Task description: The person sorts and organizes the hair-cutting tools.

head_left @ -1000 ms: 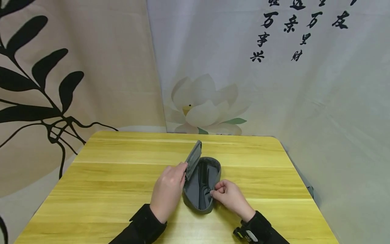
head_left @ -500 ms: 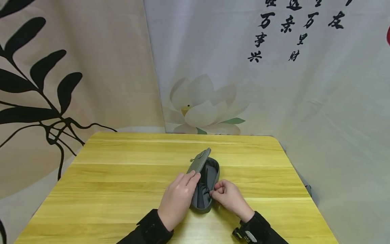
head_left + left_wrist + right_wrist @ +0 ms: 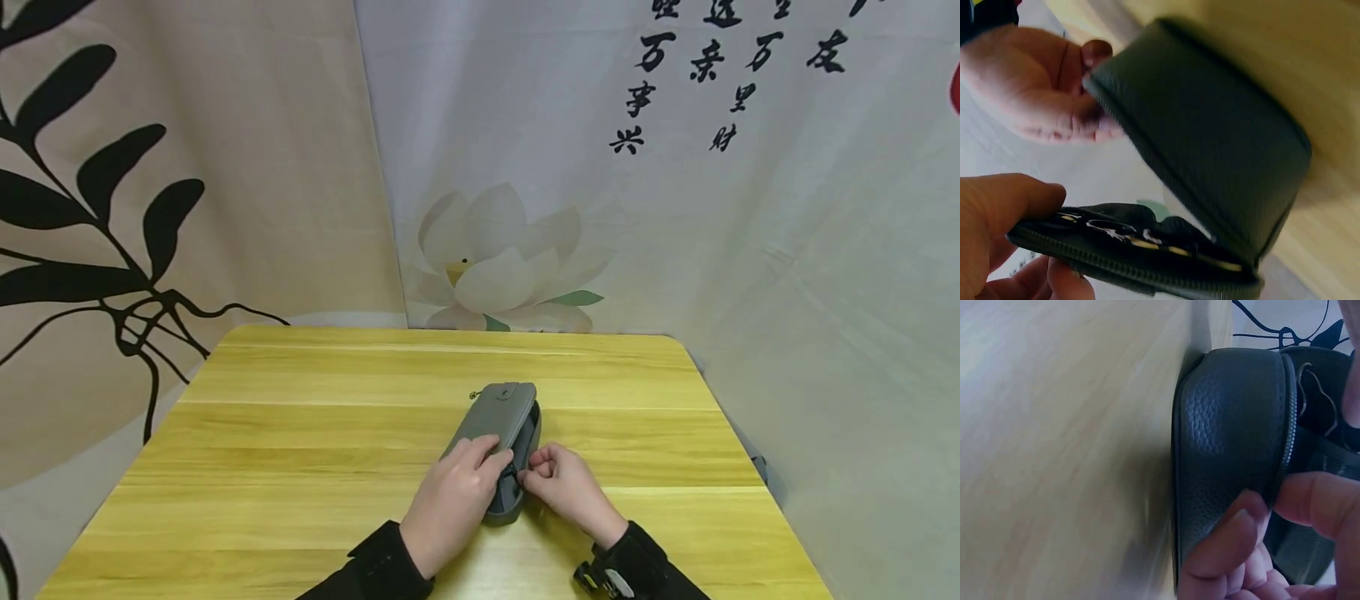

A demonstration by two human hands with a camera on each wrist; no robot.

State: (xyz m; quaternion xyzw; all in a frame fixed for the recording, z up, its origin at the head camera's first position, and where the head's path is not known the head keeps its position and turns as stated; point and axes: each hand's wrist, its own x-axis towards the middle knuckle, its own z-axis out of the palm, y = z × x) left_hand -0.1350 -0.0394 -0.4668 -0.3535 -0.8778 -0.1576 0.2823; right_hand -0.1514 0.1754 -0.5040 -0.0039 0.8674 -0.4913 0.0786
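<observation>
A grey zip case (image 3: 501,417) with pebbled sides lies on the table, its hinged lid tilted over the body and leaving a gap along the right side. My left hand (image 3: 453,504) grips the lid's near part; the left wrist view has the thumb on its inner face and the fingers on its outer face. Shiny strips line the lid's inside (image 3: 1141,247). With thumb and forefinger, my right hand (image 3: 566,483) pinches the body's right rim beside the zip teeth (image 3: 1292,428). Most of the case's inside is hidden under the lid.
The yellow wooden table (image 3: 315,467) carries the case near its middle. Behind it hang cloth backdrops (image 3: 675,242) printed with a lotus, black leaves and characters. A small metal zip pull (image 3: 474,395) sticks out at the case's far left.
My left hand has swung the lid from nearly upright down to the right over the body, moving slightly right and nearer. The right hand has kept its hold on the rim.
</observation>
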